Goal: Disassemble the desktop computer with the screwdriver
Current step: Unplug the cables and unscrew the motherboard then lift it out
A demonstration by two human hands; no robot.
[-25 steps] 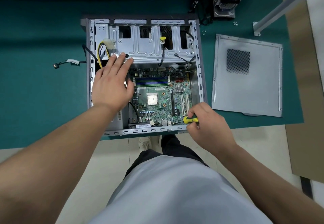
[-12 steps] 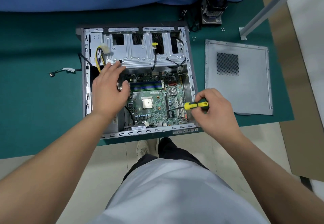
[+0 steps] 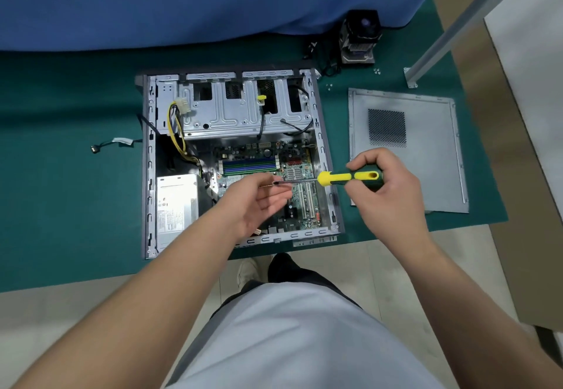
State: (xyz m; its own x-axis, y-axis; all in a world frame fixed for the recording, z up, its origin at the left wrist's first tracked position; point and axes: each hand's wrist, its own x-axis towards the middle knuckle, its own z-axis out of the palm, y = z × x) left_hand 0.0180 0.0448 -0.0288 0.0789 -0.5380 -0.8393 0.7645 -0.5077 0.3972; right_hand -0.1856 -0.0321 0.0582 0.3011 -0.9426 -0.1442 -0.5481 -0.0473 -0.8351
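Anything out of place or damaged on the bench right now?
No damage that I can see. The loose bits look like normal teardown: the side panel lies flat right of the open case, the cooler fan sits behind it with small screws nearby, and one loose cable trails out on the mat at the left.

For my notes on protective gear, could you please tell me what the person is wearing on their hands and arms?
Nothing: the left hand and the right hand are without gloves, rings or a watch, and both forearms are without sleeves as far as the picture shows.
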